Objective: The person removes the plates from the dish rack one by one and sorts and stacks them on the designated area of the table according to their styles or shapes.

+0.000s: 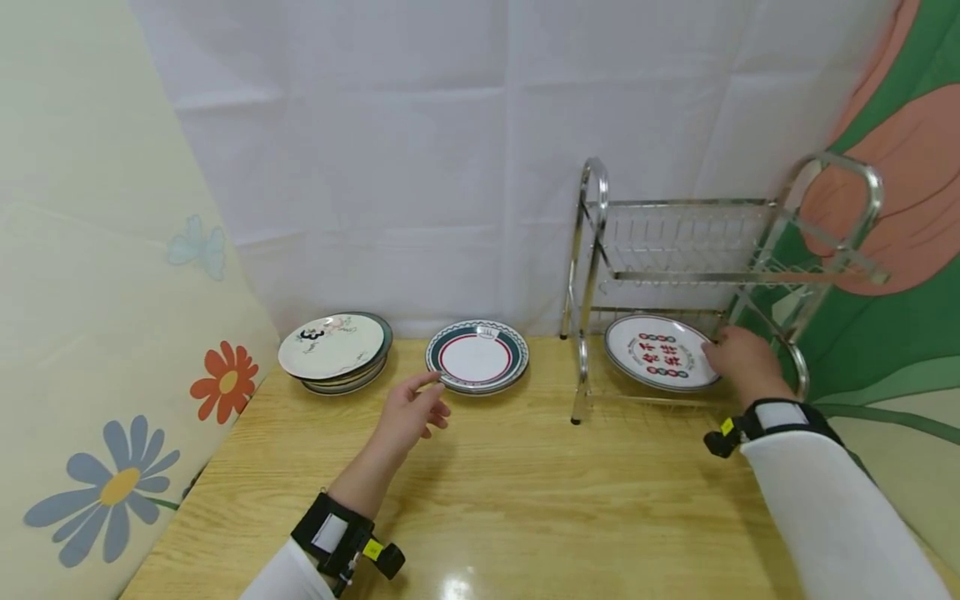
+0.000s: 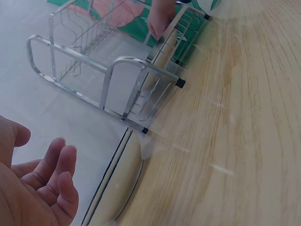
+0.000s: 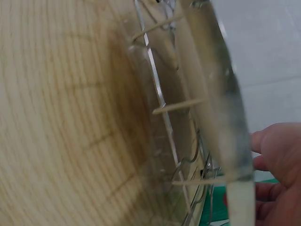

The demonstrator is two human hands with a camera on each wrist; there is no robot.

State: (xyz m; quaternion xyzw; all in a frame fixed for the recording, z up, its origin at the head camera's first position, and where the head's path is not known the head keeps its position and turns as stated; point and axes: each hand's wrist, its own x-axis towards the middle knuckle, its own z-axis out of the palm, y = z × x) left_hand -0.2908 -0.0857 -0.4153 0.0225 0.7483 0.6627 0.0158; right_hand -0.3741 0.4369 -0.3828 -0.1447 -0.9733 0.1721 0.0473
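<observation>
My right hand (image 1: 742, 360) pinches the right rim of a white plate (image 1: 660, 354) with red characters on it. This plate lies in the lower tier of a metal dish rack (image 1: 592, 275), tilted a little toward me. Seen from the right wrist, the plate's edge hides part of the fingers (image 3: 268, 190). My left hand (image 1: 411, 408) hovers in the air with loosely bent fingers and nothing in it. Just beyond its fingertips is a small stack of plates, the top plate (image 1: 477, 358) having a green band and a red ring.
At the back left, a cream plate (image 1: 333, 346) with a dark and pink drawing tops another stack of several plates. The rack's upper tier (image 1: 682, 242) has upright wire slots. A white cloth (image 1: 390, 167) hangs behind the wooden table (image 1: 540, 500).
</observation>
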